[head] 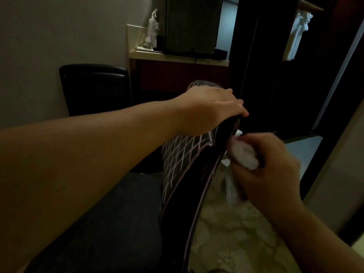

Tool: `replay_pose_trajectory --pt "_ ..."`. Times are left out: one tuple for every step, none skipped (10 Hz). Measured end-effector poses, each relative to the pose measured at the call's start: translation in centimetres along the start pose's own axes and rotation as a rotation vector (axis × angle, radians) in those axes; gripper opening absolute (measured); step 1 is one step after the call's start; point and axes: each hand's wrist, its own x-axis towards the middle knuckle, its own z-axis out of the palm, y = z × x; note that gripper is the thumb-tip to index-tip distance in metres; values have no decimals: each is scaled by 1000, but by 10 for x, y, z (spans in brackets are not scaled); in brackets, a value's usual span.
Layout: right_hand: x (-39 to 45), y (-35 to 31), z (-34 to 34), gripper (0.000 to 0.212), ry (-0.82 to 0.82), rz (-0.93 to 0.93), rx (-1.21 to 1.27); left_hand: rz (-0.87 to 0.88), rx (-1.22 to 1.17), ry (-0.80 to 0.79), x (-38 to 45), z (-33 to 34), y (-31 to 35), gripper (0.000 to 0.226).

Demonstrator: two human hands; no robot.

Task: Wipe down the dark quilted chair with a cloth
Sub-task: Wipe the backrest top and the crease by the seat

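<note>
The dark quilted chair (183,160) stands in the middle of the view, its backrest stitched in pale diamond lines with a dark glossy side edge. My left hand (212,107) lies over the top of the backrest, fingers curled over its upper edge. My right hand (269,170) grips a bunched white cloth (245,155) and holds it against the rear side edge of the backrest, just below my left hand. The cloth's loose end hangs blurred beneath my fist.
A second dark padded chair (94,89) stands against the wall at left. Behind is a shelf (177,57) with a dark screen (193,24) and a spray bottle (153,26). Dark wardrobe panels rise at right, with white fabric (299,32) hanging. Patterned floor (236,233) below.
</note>
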Motion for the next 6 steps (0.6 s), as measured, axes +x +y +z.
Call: replay_pose_trajectory --pt "24 -10 -8 30 93 29 77 -32 -5 38 -3 2 0 51" --pt "24 -8 -3 26 48 -36 8 -45 -44 46 -3 2 -1 52" --pt "-1 -5 6 30 -107 -100 -78 -37 -75 37 -4 4 0 54" --pt "-9 -7 6 26 -153 -49 -60 -56 -129 62 -3 9 1 51" --pt "14 -13 -6 22 -44 71 28 -107 -284 78 -6 8 3 42" --pt "42 -13 -16 28 21 133 52 -124 -415 80 -5 6 3 41"
